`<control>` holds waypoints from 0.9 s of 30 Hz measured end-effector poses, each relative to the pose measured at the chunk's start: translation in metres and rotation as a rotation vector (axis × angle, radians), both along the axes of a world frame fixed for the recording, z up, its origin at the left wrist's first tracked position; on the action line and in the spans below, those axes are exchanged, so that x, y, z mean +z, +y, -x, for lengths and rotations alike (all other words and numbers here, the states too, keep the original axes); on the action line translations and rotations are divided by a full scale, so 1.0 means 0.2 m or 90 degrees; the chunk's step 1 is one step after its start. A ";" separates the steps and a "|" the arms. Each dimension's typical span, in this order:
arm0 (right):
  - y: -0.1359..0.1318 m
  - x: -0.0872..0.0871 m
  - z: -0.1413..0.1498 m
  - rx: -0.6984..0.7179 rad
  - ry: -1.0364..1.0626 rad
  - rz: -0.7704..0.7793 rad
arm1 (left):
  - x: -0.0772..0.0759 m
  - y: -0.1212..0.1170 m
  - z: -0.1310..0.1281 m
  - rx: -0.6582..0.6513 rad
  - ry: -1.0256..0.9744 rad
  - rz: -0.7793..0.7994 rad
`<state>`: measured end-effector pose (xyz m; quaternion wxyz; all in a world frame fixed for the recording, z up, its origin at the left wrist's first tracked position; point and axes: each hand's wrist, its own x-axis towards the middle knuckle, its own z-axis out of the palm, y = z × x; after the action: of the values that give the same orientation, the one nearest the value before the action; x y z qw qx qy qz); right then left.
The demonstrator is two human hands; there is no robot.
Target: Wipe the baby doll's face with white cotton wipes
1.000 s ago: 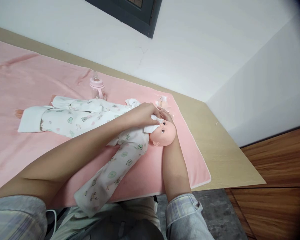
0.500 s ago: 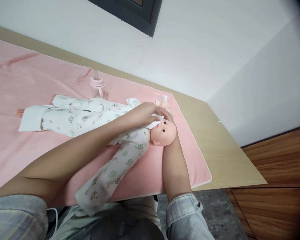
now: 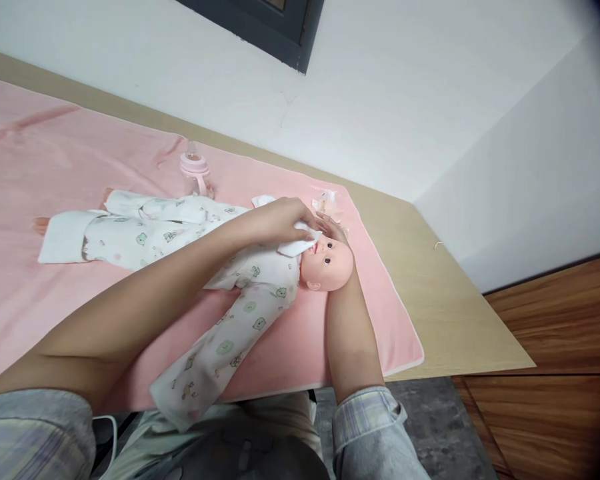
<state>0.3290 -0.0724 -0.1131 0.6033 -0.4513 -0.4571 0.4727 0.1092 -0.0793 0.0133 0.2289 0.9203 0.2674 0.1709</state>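
A baby doll (image 3: 330, 265) in a white printed sleepsuit (image 3: 195, 233) lies on a pink cloth (image 3: 40, 147), head to the right. My left hand (image 3: 275, 222) is closed on a white wipe (image 3: 297, 245) and presses it at the doll's chin and mouth. My right hand (image 3: 333, 230) reaches under and behind the doll's head and cradles it; only its fingertips show above the head. One sleeve of the suit hangs toward the table's front edge.
A pink baby bottle (image 3: 195, 173) stands on the cloth behind the doll. A small crumpled wrapper (image 3: 326, 200) lies near the cloth's far right corner. The tan table (image 3: 445, 313) ends at the right, with wood floor beyond. A white wall runs behind.
My left hand has drawn the wipe a little leftward, from the doll's cheek down toward its chin and neck. The right hand and the doll's head have stayed in place.
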 end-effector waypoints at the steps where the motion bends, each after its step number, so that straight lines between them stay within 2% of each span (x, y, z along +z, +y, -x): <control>1: 0.00 0.00 0.00 -0.001 0.005 0.007 | 0.01 0.00 0.01 -0.017 0.005 0.016; 6: 0.01 -0.01 0.00 0.011 0.023 0.020 | 0.00 0.00 0.02 -0.064 0.015 0.044; 12: 0.01 0.02 0.00 0.039 0.038 0.023 | -0.04 -0.01 -0.01 -0.043 0.027 0.035; 16: 0.03 0.00 -0.01 0.029 0.009 -0.013 | -0.04 -0.01 -0.01 -0.033 0.043 0.004; 27: 0.06 -0.04 -0.04 0.062 -0.067 -0.023 | -0.02 -0.01 0.00 -0.004 0.042 -0.012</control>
<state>0.3361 -0.0605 -0.1215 0.5627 -0.4416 -0.5181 0.4689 0.1087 -0.0818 0.0093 0.2117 0.9283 0.2705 0.1426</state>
